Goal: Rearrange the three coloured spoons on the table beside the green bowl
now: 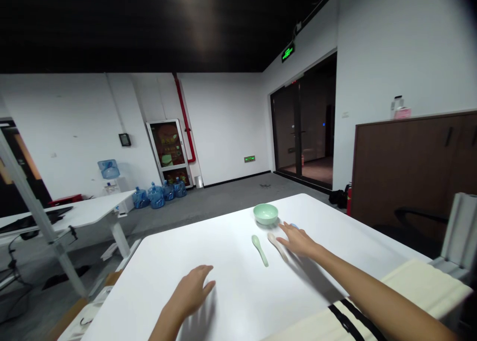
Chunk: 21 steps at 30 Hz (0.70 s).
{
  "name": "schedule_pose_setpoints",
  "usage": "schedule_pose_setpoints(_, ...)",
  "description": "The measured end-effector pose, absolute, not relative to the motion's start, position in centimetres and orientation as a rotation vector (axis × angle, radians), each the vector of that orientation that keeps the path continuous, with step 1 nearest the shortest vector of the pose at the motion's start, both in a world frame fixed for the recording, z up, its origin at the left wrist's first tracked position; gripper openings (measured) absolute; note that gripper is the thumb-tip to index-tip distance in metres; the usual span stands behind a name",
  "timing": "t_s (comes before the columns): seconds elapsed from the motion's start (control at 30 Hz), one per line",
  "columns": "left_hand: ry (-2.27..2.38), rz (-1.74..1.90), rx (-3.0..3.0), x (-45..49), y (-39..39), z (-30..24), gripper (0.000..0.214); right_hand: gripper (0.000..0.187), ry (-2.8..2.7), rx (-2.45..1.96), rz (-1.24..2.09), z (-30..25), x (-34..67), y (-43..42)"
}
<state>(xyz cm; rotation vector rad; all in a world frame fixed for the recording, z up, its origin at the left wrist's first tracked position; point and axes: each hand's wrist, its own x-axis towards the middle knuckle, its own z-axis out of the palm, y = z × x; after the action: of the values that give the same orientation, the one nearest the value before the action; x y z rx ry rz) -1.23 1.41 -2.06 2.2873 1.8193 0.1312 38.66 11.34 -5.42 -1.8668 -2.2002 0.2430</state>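
On the white table (160, 261) stands a light green bowl (266, 214), upright, near the far edge. Just in front of it lie a green spoon (260, 250) and, to its right, a cream-coloured spoon (277, 245). My right hand (299, 240) hovers over the right side of the cream spoon, fingers apart and holding nothing. A small blue thing (294, 226) shows behind that hand, mostly hidden. My left hand (193, 289) is above the table's left part, thumb and fingers apart, with nothing in it.
A cream cloth with black stripes (372, 306) covers the near right table edge. A grey metal post (456, 231) rises at the right. Left of the table are a second white table (100, 204) and several blue water bottles (155, 196). A brown cabinet (402, 167) stands beyond.
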Motion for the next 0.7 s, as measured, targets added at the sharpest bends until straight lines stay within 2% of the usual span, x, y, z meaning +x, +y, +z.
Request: schedule_pose_setpoints(0.7, 1.821, 0.134, 2.281, -1.10, 1.41, -1.95, 0.059, 0.063, -2.212, -1.804, 0.232, -5.02, 38.38, 10.89)
